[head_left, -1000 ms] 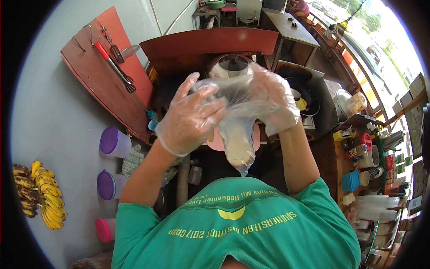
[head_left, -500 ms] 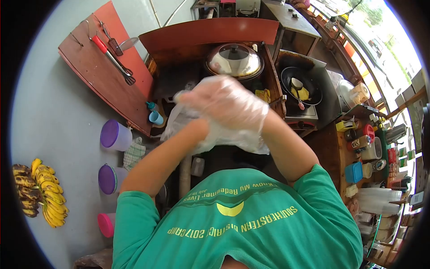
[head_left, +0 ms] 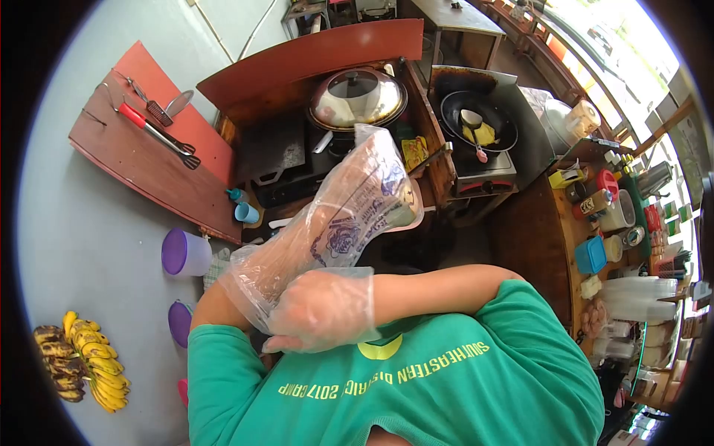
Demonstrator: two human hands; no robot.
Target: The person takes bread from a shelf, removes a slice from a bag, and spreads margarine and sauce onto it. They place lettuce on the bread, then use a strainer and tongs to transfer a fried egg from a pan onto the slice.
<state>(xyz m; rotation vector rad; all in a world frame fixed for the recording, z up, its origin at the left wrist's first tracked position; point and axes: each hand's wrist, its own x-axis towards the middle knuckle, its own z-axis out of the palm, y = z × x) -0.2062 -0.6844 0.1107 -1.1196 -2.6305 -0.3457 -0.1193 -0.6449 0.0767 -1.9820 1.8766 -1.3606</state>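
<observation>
A clear plastic bag (head_left: 346, 223) with purple-blue print is drawn over my left hand (head_left: 375, 160) and up most of the forearm. Through the thin plastic, the left fingers look stretched out and point away from me, though creases blur them. My right hand (head_left: 320, 308), in a clear plastic glove, lies across the left forearm. Its fingers are closed on the bag's loose open end near the left elbow. Partly hidden behind the bag is a pale container (head_left: 409, 215).
A lidded pan (head_left: 358, 100) stands ahead. Right of it, a black wok (head_left: 506, 137) holds yellow food (head_left: 483, 135) and a ladle (head_left: 471, 119). Utensils such as red-handled tongs (head_left: 149, 128) hang at left, above purple-lidded tubs (head_left: 186, 253). Bananas (head_left: 100, 357) are at lower left.
The bag, bunched up before, now stretches along my left forearm. My right hand has come down and toward me, from above the left hand to near the left elbow. The view has shifted slightly.
</observation>
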